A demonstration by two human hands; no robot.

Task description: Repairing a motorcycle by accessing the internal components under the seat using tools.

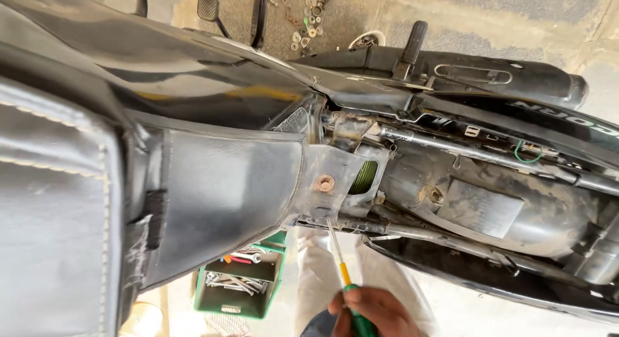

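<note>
Screwdriver (342,272), thin steel shaft with yellow-green handle, tip up under the motorcycle frame (335,176) beside a rusty washer bolt (325,183). Dusty metal tubes and glossy black fairing crowd around. Green toolbox (242,282) of tools sits below. One hand (374,311), side unclear, fingers curled tight on handle.

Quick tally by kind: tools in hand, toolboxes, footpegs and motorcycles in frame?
Screwdriver, held in one hand: 1
Green toolbox: 1
Footpegs, one and another: 2
Motorcycle: 1
Total: 5
</note>
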